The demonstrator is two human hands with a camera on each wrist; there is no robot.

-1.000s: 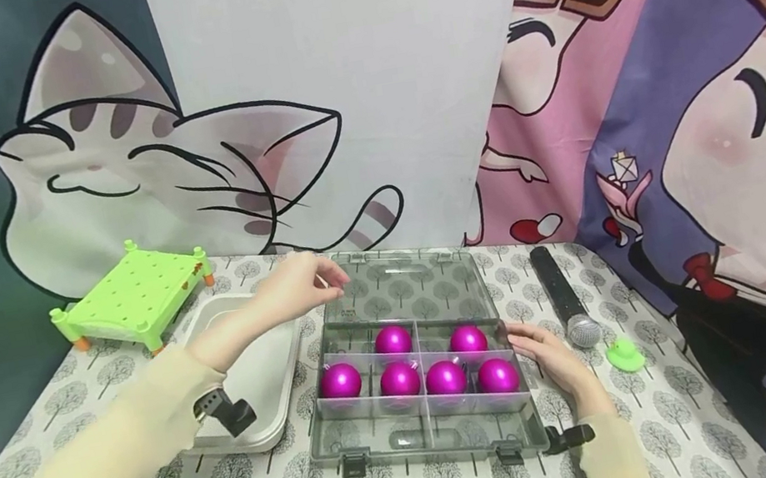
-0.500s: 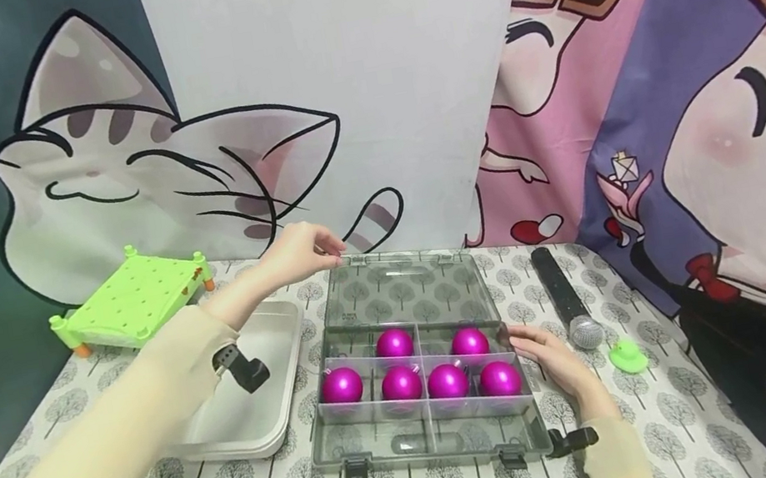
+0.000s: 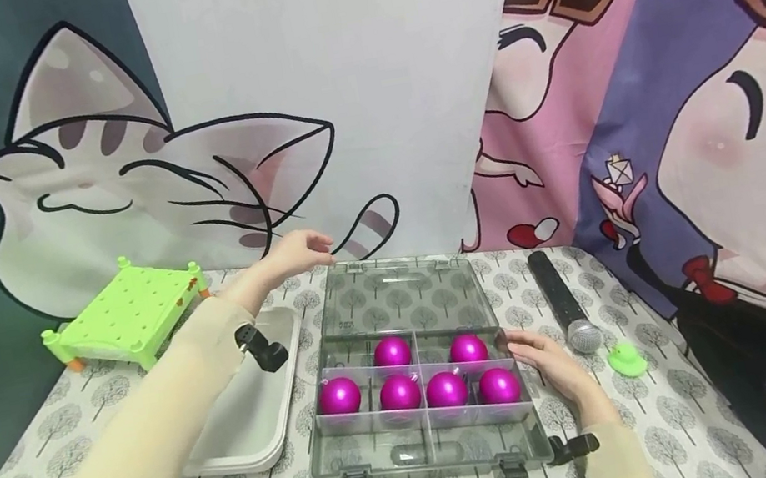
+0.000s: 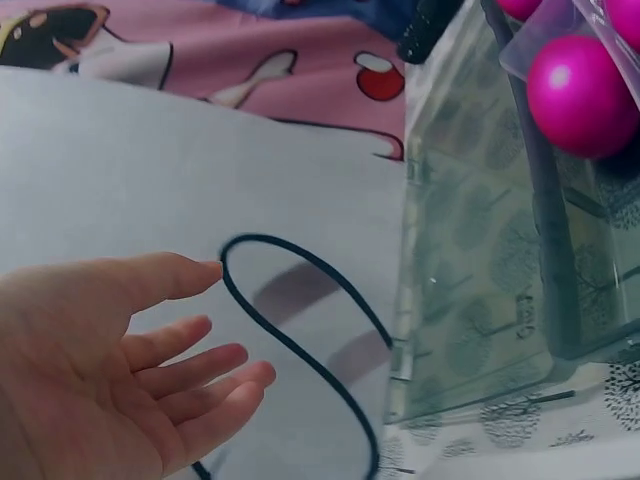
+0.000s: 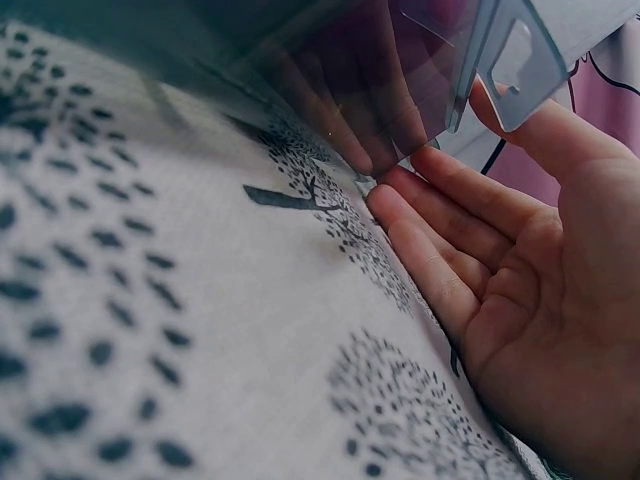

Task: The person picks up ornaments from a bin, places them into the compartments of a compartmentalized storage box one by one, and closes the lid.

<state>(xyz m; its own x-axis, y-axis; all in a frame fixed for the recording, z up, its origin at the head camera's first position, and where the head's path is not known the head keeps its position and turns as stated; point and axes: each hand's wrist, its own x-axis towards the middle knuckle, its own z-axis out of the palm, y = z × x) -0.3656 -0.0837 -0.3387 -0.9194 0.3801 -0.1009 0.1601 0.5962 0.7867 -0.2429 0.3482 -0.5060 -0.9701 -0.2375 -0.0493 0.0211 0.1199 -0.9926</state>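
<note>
A transparent grey compartment box [image 3: 431, 461] lies on the table with its lid [image 3: 403, 291] folded back flat. Several shiny magenta balls [image 3: 399, 394] sit in its back and middle compartments; the front row holds none. My left hand [image 3: 296, 253] hovers by the lid's far left corner. In the left wrist view, the left hand [image 4: 140, 370] has loosely spread fingers, holds nothing and is apart from the lid [image 4: 470, 300]. At the box's right side rests my right hand [image 3: 556, 362]. The right wrist view shows this right hand [image 5: 540, 240] with extended fingertips against the clear wall.
Left of the box stands a white tray [image 3: 270, 452], partly behind my left forearm. Farther left is a green pegboard stand [image 3: 129, 313] on short legs. On the right lie a black microphone [image 3: 558, 294] and a small green duck [image 3: 627, 360]. A cartoon curtain [image 3: 358, 91] hangs behind.
My left hand has moved up and away, from over the lid's left edge to its far left corner. The right hand stays at the box's side. The head view has shifted slightly.
</note>
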